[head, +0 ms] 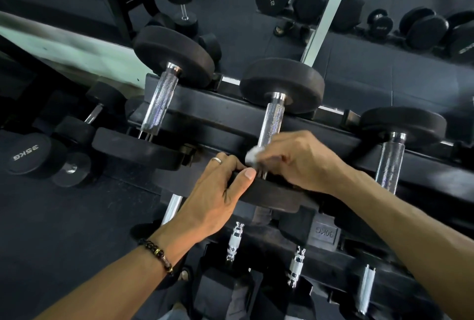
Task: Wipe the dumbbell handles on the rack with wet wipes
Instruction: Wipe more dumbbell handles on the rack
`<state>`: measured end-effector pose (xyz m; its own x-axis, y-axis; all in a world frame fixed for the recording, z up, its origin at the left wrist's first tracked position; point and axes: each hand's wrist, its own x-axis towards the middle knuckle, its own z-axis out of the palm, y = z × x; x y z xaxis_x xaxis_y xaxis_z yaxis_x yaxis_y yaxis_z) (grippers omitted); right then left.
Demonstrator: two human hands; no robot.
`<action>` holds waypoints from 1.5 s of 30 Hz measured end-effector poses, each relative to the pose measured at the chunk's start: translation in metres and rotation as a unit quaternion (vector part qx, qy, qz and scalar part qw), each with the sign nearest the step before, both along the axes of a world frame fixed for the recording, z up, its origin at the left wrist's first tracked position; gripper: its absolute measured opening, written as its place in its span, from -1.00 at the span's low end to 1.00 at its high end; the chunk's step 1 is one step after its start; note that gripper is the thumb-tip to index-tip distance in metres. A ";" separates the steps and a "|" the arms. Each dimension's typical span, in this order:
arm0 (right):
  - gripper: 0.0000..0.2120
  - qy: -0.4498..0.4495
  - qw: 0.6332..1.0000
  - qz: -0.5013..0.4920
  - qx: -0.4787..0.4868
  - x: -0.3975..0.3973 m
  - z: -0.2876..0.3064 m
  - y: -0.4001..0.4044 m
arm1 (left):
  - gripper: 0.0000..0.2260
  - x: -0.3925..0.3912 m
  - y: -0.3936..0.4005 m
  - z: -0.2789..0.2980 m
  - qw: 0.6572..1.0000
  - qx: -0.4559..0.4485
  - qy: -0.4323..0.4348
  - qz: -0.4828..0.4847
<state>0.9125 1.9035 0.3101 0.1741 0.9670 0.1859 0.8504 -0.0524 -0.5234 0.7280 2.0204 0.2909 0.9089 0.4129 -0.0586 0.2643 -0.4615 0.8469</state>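
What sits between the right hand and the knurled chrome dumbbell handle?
In the head view, a crumpled white wet wipe lies between the right hand and the middle handle.

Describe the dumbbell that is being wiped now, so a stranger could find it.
On the top rack shelf, three dumbbells lie side by side. It is the middle dumbbell. Only this one has a left hand on its near weight and a white wipe on its handle.

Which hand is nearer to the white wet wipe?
Right. The right hand pinches the wet wipe against the middle dumbbell's handle; the left hand grips the weight's rim just below it.
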 end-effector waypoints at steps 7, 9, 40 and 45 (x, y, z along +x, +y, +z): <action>-0.90 0.085 0.971 -0.193 0.112 -0.011 -0.011 -0.001 | -0.69 0.000 0.001 -0.001 1.000 -0.003 0.002 -0.002; -0.99 0.109 0.985 -0.125 0.056 -0.017 -0.009 -0.009 | -0.70 0.000 0.001 -0.001 1.000 -0.006 -0.003 0.000; -0.64 0.307 0.811 -0.493 0.070 -0.025 -0.005 0.012 | -0.74 0.002 0.010 0.001 0.999 -0.009 0.018 -0.039; -0.85 0.326 0.815 -0.469 0.105 -0.030 -0.004 0.014 | -0.71 0.003 0.011 0.000 0.999 -0.004 0.015 -0.041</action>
